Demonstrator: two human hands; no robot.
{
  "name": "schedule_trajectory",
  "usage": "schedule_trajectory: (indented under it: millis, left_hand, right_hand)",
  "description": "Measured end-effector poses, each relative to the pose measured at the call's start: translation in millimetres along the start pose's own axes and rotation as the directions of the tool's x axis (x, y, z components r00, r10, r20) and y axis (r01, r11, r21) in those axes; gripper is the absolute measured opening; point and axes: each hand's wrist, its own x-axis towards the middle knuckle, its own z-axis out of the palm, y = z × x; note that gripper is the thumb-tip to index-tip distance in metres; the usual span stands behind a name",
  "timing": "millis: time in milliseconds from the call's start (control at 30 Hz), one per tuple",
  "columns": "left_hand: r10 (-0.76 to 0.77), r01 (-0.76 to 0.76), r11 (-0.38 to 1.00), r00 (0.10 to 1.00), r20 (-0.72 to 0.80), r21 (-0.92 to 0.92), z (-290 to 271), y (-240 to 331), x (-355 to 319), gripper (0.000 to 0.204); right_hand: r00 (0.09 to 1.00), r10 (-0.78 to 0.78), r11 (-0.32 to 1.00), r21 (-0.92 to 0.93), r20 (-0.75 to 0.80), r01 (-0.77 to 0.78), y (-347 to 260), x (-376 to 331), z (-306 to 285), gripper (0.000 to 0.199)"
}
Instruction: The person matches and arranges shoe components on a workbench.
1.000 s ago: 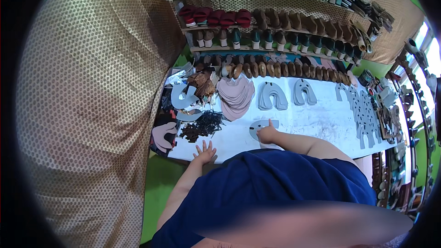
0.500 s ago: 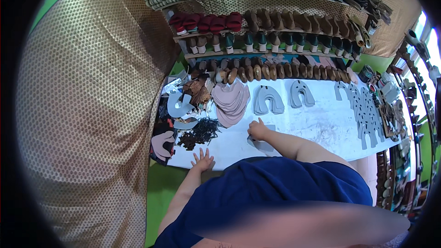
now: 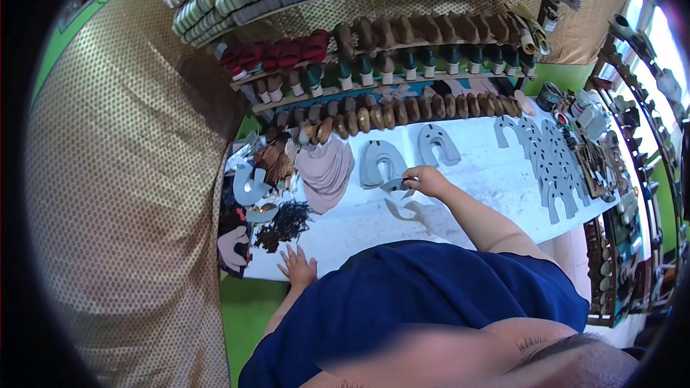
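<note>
White worktable (image 3: 489, 197) under shelved rows of heeled shoes (image 3: 345, 72). Curved grey cutout (image 3: 392, 187) at the right hand (image 3: 425, 181), its edge pinched between thumb and fingers, just in front of stacked grey U-shaped cutouts (image 3: 372, 167). Half a second ago: hand farther from that stack, partly covering the piece. Right forearm stretched forward; left hand (image 3: 297, 269) at table's front edge, fingers spread.
</note>
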Motion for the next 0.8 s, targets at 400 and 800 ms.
schedule_trajectory:
  millis: [400, 800]
  left_hand:
    - [0.186, -0.168, 0.982, 0.931, 0.314, -0.083, 10, 140, 69, 0.092]
    - [0.102, -0.132, 0.991, 0.801, 0.59, 0.009, 6, 142, 91, 0.114]
  right_hand:
    - [0.977, 0.192, 0.981, -0.037, 0.097, -0.189, 71, 26, -106, 0.026]
    - [0.927, 0.376, 0.894, -0.264, -0.001, -0.363, 206, 137, -99, 0.026]
